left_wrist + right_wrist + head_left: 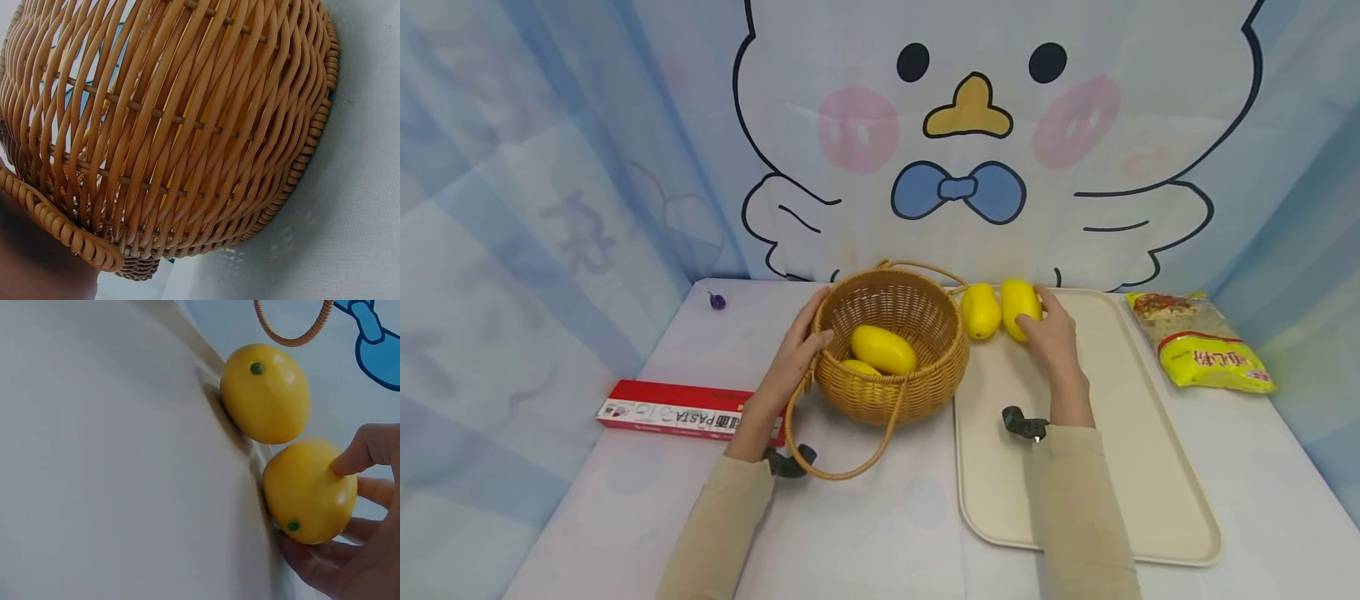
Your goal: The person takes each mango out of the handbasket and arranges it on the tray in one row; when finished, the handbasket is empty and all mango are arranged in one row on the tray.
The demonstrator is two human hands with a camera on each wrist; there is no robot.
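Note:
A round wicker basket (940, 379) stands left of the tray, with a yellow mango-shaped fruit (883, 350) inside and part of another beneath it. My left hand (793, 354) holds the basket's left side, thumb over the rim. In the left wrist view the woven wall (187, 125) fills most of the picture, and the fingers are hidden. My right hand (1052, 333) grips a yellow mango-shaped fruit (309, 490) at the tray's far end, thumb on one side and fingers round the other. A similar fruit (981, 312) lies just left of it, its green stem spot visible in the right wrist view.
The beige tray (1120, 467) lies under my right forearm. A yellow food packet (1202, 342) is right of it. On the left lie a red and white pasta box (677, 408), partly behind my left forearm, and a small purple object (717, 301). A basket handle (850, 477) droops toward me.

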